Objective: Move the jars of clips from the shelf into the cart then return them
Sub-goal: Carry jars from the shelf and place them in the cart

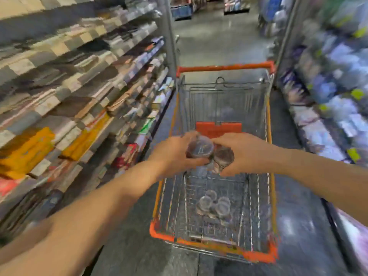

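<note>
- A cluster of jars [214, 206] is seen lying on the wire floor of the cart [159, 232], toward its near end.
- Above the basket, one jar [200, 149] is gripped by the left hand [173, 154] and a second jar [224, 156] by the right hand [241, 154]; the two jars touch.
- They are judged light, stiff and smooth-sided, best grasped round the body below the lid.
- The shelf [79, 96] stands just left of the cart.

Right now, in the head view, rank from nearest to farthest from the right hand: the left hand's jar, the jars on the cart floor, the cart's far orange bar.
From the right hand:
1. Jar in the left hand: right beside it, on its left.
2. Jars on the floor of the cart: below, toward the near end.
3. Orange bar: far end of the cart, well beyond.
</note>
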`<state>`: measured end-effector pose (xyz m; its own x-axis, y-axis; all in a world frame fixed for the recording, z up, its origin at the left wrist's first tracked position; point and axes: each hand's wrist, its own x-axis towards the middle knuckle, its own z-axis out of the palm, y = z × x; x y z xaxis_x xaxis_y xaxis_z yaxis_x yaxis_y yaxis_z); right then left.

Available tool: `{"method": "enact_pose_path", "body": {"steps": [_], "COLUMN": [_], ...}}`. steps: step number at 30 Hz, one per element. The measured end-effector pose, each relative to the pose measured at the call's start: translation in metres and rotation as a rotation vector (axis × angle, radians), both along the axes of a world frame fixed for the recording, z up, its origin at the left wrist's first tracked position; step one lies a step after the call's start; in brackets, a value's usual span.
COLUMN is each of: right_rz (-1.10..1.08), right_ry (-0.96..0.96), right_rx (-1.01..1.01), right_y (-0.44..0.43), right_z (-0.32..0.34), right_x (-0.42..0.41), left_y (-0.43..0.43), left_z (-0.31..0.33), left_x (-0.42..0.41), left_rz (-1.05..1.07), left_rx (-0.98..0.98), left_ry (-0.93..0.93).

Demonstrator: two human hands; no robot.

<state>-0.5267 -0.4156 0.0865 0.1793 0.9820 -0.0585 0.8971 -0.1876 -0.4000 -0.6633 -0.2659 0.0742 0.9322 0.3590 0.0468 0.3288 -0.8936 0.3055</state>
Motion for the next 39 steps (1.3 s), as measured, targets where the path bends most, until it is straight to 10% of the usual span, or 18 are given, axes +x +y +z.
{"method": "enact_pose_path", "body": {"steps": [21,39], "right_rz": [-0.578,-0.737], "right_ry": [0.205,0.189], "right_rx": [-0.415,-0.476], "right_y": [0.059,0.099], "right_z": [-0.333,-0.468], "right_x": [0.099,0.144], "left_y": [0.064,0.090], "left_z": [-0.340,-0.479], "left_x": [0.173,0.220], "left_rz": [-0.287,-0.257], "left_rx": [-0.030,-0.057], "left_ry": [0.389,0.458]}}
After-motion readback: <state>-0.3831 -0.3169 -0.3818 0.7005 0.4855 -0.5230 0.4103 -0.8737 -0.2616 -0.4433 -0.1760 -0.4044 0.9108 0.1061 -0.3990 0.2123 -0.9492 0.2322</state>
